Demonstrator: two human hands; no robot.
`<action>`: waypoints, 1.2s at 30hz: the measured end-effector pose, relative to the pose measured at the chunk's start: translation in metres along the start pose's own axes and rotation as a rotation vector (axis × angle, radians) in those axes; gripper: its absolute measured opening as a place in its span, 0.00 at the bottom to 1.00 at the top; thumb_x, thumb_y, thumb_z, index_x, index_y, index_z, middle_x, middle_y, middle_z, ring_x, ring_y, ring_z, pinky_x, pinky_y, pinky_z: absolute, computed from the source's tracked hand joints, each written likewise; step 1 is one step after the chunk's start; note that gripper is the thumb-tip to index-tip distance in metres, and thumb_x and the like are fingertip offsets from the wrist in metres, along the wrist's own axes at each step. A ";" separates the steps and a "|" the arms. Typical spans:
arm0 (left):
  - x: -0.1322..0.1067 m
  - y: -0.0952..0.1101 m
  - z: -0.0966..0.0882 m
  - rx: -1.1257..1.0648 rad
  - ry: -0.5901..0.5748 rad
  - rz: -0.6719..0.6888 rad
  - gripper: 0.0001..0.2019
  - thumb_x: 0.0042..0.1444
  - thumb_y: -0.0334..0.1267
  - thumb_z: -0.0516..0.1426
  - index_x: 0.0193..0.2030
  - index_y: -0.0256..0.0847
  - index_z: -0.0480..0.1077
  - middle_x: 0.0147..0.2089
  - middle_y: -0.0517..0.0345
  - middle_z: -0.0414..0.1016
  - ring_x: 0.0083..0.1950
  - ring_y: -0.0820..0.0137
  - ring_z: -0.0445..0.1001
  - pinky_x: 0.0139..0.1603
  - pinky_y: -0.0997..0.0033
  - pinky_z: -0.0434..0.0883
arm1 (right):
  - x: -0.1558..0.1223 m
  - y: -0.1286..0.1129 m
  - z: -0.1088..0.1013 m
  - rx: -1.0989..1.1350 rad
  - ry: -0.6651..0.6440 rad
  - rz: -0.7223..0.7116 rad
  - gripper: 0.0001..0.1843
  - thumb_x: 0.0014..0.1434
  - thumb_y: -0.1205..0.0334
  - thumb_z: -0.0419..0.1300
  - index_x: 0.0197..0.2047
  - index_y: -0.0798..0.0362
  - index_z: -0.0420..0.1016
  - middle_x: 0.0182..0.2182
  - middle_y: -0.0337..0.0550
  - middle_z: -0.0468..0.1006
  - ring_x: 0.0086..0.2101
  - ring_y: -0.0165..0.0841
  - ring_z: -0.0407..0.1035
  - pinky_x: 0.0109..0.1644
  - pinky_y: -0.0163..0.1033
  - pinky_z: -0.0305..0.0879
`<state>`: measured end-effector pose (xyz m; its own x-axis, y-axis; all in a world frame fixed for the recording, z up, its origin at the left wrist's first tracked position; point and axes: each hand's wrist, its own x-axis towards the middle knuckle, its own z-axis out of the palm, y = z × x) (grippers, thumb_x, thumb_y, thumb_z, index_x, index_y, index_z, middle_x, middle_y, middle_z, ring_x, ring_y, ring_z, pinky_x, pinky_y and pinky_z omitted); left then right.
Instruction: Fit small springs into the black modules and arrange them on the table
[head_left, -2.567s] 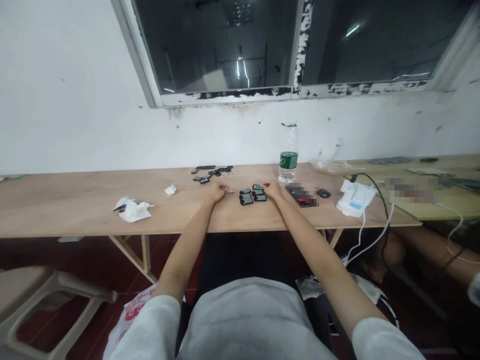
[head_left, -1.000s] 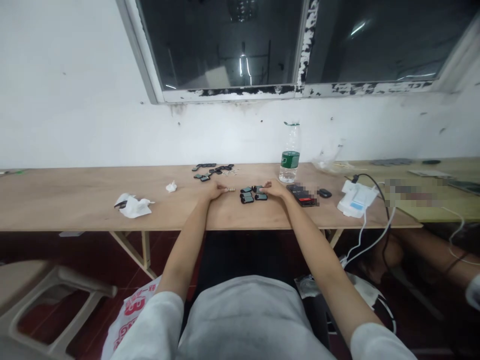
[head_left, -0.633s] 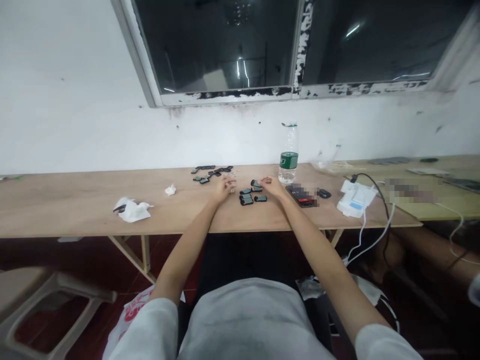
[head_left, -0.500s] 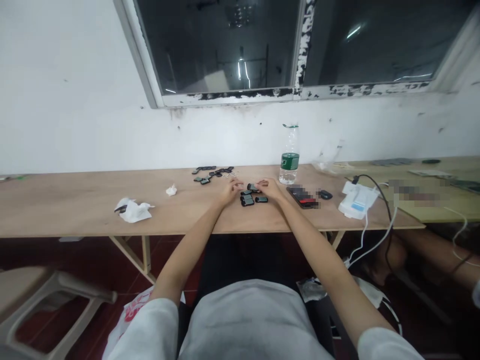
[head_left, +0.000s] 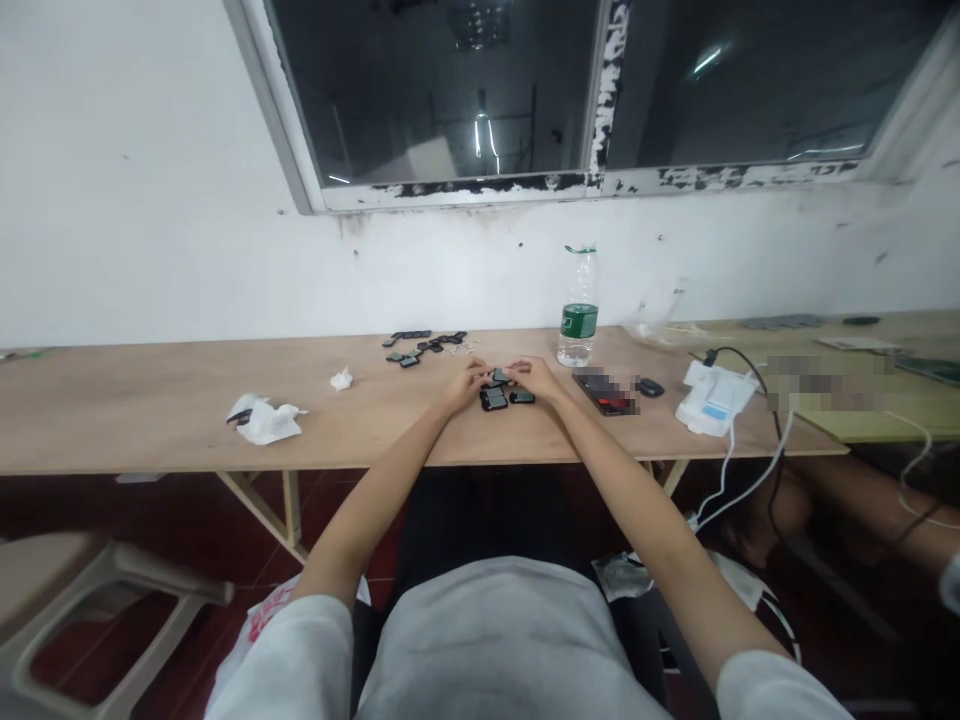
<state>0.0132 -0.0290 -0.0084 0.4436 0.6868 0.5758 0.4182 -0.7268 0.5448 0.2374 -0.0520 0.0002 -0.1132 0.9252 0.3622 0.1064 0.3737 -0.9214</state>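
Observation:
Between my hands is a small flat piece with a grey-green face and black edging (head_left: 499, 376), its kind too small to tell. My right hand (head_left: 535, 376) pinches its right side. The fingers of my left hand (head_left: 468, 382) are closed at its left edge. Just below the hands, similar pieces lie on the wooden table (head_left: 390, 430): a close group (head_left: 493, 400) and one piece (head_left: 522, 397) to its right. Farther back is a loose cluster of several black pieces (head_left: 431, 346), with tiny pale bits (head_left: 457, 348) beside it.
Right of my hands are a water bottle (head_left: 578, 325), a phone (head_left: 600, 390), a dark oval object (head_left: 649, 387) and a white box with cables (head_left: 712, 400). Crumpled tissues (head_left: 270, 420) lie at left. A person's bare leg (head_left: 847, 490) shows at far right, a stool (head_left: 97, 610) at lower left.
My left hand has moved right to meet the small piece. My right hand has shifted slightly left with the piece, bringing both hands together above the group.

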 end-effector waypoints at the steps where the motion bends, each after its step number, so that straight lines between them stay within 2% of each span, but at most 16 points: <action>1: 0.000 0.001 0.000 -0.007 0.011 -0.001 0.11 0.65 0.36 0.62 0.50 0.42 0.83 0.52 0.47 0.78 0.57 0.56 0.76 0.65 0.55 0.72 | 0.001 0.001 0.000 0.005 -0.006 -0.009 0.17 0.51 0.53 0.78 0.36 0.55 0.81 0.32 0.49 0.86 0.30 0.37 0.79 0.35 0.39 0.79; 4: 0.000 0.004 -0.001 -0.063 0.033 -0.041 0.09 0.62 0.37 0.65 0.46 0.40 0.84 0.56 0.44 0.80 0.61 0.53 0.76 0.67 0.53 0.72 | 0.003 0.006 -0.002 0.022 -0.028 -0.028 0.17 0.50 0.53 0.78 0.35 0.56 0.82 0.32 0.49 0.86 0.29 0.36 0.78 0.34 0.37 0.77; 7: -0.001 0.005 -0.002 -0.186 0.016 -0.130 0.15 0.58 0.43 0.69 0.49 0.38 0.84 0.59 0.42 0.81 0.62 0.49 0.78 0.65 0.50 0.74 | 0.005 0.010 -0.001 0.041 -0.037 -0.023 0.18 0.47 0.53 0.79 0.34 0.56 0.81 0.30 0.47 0.85 0.28 0.35 0.78 0.34 0.37 0.77; 11: -0.001 0.001 0.000 -0.320 0.022 -0.258 0.27 0.48 0.43 0.74 0.55 0.36 0.82 0.53 0.43 0.85 0.54 0.50 0.83 0.63 0.47 0.76 | 0.007 0.013 0.001 0.076 -0.066 -0.014 0.20 0.45 0.53 0.81 0.34 0.55 0.81 0.31 0.48 0.86 0.30 0.37 0.79 0.35 0.39 0.78; 17: 0.001 -0.010 0.003 -0.318 0.059 -0.297 0.22 0.41 0.38 0.76 0.45 0.37 0.84 0.43 0.49 0.86 0.44 0.56 0.84 0.53 0.55 0.80 | 0.008 0.017 0.001 0.022 -0.099 -0.083 0.20 0.46 0.52 0.79 0.36 0.55 0.83 0.33 0.47 0.86 0.34 0.38 0.80 0.40 0.40 0.77; 22: 0.001 -0.013 -0.001 -0.219 0.069 -0.264 0.21 0.45 0.43 0.74 0.47 0.39 0.84 0.41 0.52 0.85 0.42 0.59 0.82 0.47 0.60 0.79 | 0.008 0.017 0.002 0.034 -0.085 -0.089 0.19 0.47 0.51 0.78 0.36 0.54 0.81 0.35 0.47 0.86 0.35 0.38 0.79 0.40 0.40 0.77; 27: 0.001 -0.022 -0.012 -0.118 0.205 -0.246 0.17 0.58 0.47 0.67 0.47 0.36 0.83 0.42 0.48 0.84 0.43 0.58 0.81 0.45 0.61 0.77 | 0.012 0.016 -0.006 -0.004 0.037 -0.080 0.15 0.50 0.55 0.74 0.36 0.53 0.77 0.35 0.46 0.83 0.35 0.37 0.77 0.39 0.39 0.76; 31: 0.000 -0.036 -0.026 0.016 0.283 -0.305 0.09 0.62 0.40 0.64 0.41 0.37 0.82 0.42 0.47 0.85 0.45 0.58 0.81 0.48 0.61 0.76 | 0.015 0.021 -0.021 -0.182 0.114 -0.028 0.04 0.53 0.62 0.65 0.31 0.53 0.77 0.31 0.43 0.82 0.36 0.37 0.76 0.42 0.38 0.73; 36: -0.005 -0.044 -0.037 0.159 0.316 -0.411 0.06 0.61 0.36 0.62 0.39 0.37 0.81 0.40 0.48 0.84 0.43 0.58 0.81 0.49 0.61 0.76 | 0.014 0.028 -0.028 -0.395 0.114 0.043 0.05 0.50 0.67 0.61 0.24 0.54 0.76 0.27 0.42 0.81 0.36 0.38 0.76 0.43 0.36 0.70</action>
<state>-0.0369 -0.0003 -0.0126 -0.0314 0.8634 0.5035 0.6326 -0.3729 0.6788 0.2667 -0.0267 -0.0165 0.0071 0.9337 0.3581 0.4820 0.3106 -0.8193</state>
